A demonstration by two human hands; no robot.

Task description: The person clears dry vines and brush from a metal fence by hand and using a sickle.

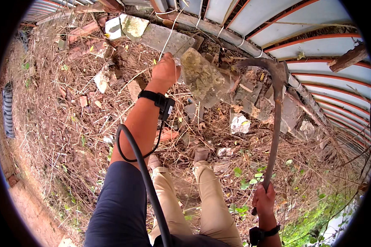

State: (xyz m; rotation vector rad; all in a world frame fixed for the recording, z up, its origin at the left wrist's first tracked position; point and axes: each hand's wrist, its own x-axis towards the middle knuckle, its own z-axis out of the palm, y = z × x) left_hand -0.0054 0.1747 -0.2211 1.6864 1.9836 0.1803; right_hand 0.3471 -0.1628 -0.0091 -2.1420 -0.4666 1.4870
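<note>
My left hand (165,70) reaches far forward, its fingers closed at a thin pale dry stem (171,36) that rises toward the wall; the fingertips are partly hidden. Right beside that hand leans a big mossy stone slab (202,76). In my right hand (264,200), at the lower right, is the wooden handle of a pickaxe (276,123). The tool stands away from me, its curved, rusty metal head resting near the rubble by the wall, with the point turned left.
Broken concrete blocks (167,39), a pale stone (240,123) and brick pieces lie among dry vines. Along the far and right side runs a corrugated sheet wall (329,45) with a pipe at its foot. A black ribbed hose (8,109) lies far left. My shoes stand in the brush.
</note>
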